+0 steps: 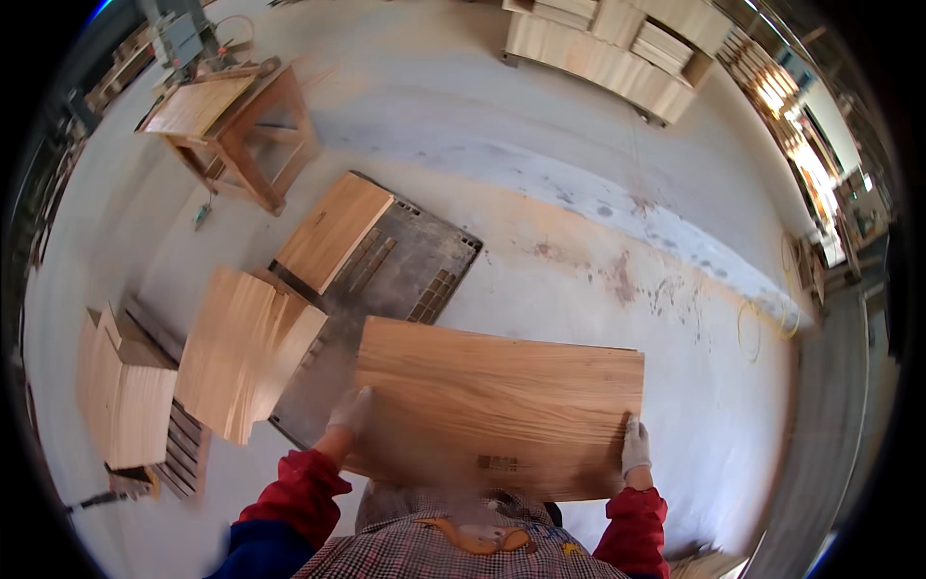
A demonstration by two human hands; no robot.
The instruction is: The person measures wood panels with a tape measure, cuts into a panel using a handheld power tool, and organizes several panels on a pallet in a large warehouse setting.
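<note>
A wide wooden panel (502, 405) with brown grain spans the space in front of my body, its near edge close to my checked apron. At its left end my left hand (351, 409), in a white glove, grips the edge; that hand is somewhat blurred. The right edge is held by my right hand (636, 446), also gloved, with the fingers partly hidden. A small dark printed mark sits near the panel's lower middle. Beyond it, a dark plastic pallet (424, 232) lies on the floor, carrying another wooden panel (338, 230) at its far left.
Stacked panels (227, 352) stand left of the pallet, with more boards (125, 405) on a slatted pallet (183, 454) farther left. A wooden worktable (231, 125) is at the far left. Stacked boards (598, 53) stand at the back; yellow hose (748, 328) lies at right.
</note>
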